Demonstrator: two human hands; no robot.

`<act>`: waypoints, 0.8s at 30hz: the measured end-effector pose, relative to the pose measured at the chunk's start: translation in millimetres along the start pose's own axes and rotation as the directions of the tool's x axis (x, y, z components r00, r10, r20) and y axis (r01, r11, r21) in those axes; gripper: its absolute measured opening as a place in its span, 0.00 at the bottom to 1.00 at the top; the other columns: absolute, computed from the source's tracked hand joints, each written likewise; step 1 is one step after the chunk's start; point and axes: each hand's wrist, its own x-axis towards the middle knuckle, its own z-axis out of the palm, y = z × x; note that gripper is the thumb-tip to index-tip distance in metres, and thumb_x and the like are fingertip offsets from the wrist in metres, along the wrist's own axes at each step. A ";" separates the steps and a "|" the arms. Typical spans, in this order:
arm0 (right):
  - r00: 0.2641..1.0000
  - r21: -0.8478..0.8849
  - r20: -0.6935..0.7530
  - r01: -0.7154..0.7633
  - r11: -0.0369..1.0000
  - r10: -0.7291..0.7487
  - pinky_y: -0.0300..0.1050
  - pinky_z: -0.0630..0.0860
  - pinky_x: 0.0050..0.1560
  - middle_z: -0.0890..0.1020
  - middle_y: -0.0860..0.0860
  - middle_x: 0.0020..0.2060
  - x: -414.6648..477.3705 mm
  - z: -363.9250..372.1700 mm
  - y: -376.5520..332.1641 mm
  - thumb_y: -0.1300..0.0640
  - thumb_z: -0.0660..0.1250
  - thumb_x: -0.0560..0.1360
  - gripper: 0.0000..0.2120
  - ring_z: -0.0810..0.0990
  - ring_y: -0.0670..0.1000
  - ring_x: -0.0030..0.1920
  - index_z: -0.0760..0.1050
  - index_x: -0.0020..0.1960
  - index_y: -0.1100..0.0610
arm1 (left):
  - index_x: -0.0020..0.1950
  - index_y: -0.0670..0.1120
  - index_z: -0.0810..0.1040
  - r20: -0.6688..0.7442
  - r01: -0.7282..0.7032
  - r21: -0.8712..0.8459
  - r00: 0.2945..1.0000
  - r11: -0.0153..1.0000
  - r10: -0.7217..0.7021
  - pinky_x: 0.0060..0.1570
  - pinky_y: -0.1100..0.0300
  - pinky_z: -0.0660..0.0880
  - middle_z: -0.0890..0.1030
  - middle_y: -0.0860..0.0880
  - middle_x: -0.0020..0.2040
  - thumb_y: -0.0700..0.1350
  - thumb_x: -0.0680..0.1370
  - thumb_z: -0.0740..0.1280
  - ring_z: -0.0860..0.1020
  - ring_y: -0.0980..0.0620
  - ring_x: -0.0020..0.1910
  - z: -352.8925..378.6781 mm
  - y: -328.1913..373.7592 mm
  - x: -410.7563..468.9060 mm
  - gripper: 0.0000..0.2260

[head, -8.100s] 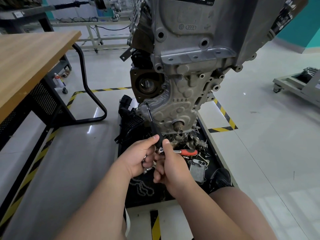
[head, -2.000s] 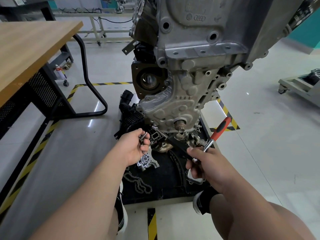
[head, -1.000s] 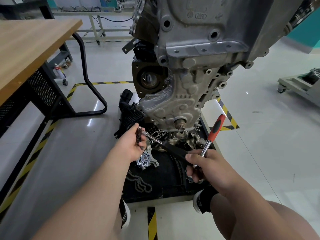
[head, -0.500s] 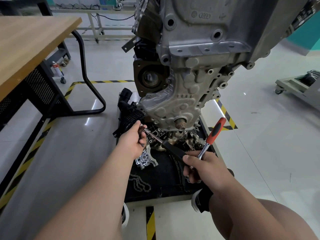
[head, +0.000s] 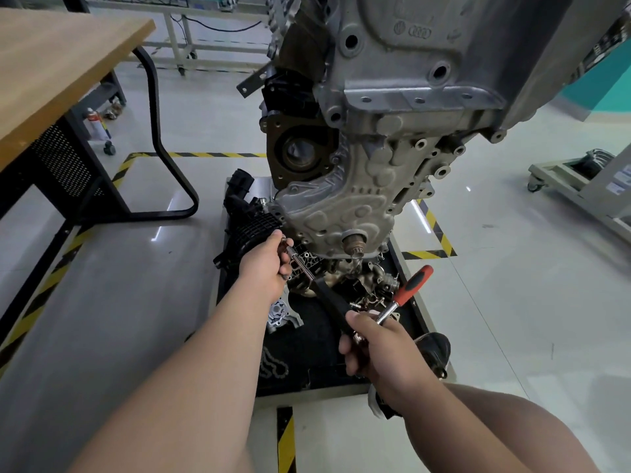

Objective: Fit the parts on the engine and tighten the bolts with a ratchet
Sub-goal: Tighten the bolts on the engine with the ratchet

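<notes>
The engine hangs upright over a black tray set on the pale, glossy floor. Its ribbed timing cover faces the camera, and its crank snout is just above the tray's far edge. Loose parts crowd the far half of the tray: a black plastic intake manifold at the far left corner, an aluminium pump housing by the left edge, and a timing chain nearer the front.

The left hand has its fingers curled round the steel tip of a black-handled driver, just below the timing cover. Whether it also holds something small there, I cannot tell. The right hand is closed on the driver's handle and the ratchet together. The ratchet's red-and-black grip sticks up and to the right over the tray.

Yellow-and-black hazard tape marks a box on the floor around the tray. A wooden tabletop on a black frame stands at the left, with a spray can underneath. A wheeled cart stands at the right before a teal wall.
</notes>
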 end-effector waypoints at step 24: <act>0.985 -0.215 -0.071 0.137 0.967 -0.156 0.38 0.70 0.26 0.81 0.54 0.31 16.7 32.6 27.8 0.58 0.64 0.80 0.07 0.73 0.50 0.24 0.81 0.50 0.54 | 0.37 0.44 0.75 0.007 0.046 0.006 0.999 0.999 -0.046 0.18 0.68 0.57 0.73 0.49 0.32 0.44 0.81 0.65 0.62 0.58 0.20 15.7 -0.1 15.1 0.12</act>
